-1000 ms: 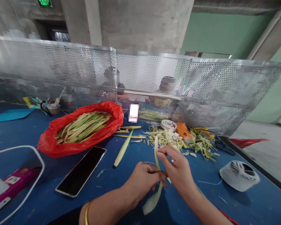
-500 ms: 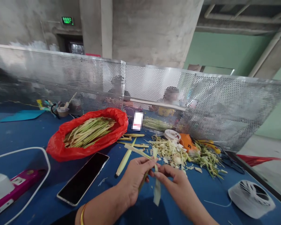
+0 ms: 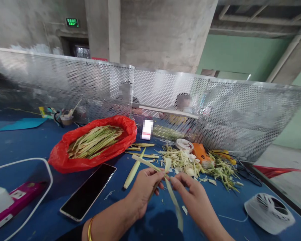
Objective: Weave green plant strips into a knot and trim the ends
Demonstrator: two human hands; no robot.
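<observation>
My left hand (image 3: 143, 190) is closed around a pale green plant stalk (image 3: 145, 162) just above the blue table (image 3: 35, 144). My right hand (image 3: 193, 197) pinches a long thin strip (image 3: 175, 204) that hangs down from the stalk. A red plastic bag (image 3: 65, 157) full of split green strips (image 3: 94, 141) lies to the upper left. A whole stalk (image 3: 134, 170) and a few shorter pieces lie between the bag and my hands. A heap of peelings (image 3: 190, 162) sits just beyond my right hand.
A black phone (image 3: 89, 190) lies face up left of my hands. A white fan (image 3: 269, 210) sits at right, a pink box (image 3: 12, 202) inside a white loop at left. A perforated metal screen (image 3: 215, 110) crosses the table; people sit behind it.
The camera view rose a little early on. My right hand has drawn the strip down and to the right, so it now hangs longer and thinner from the stalk in my left hand.
</observation>
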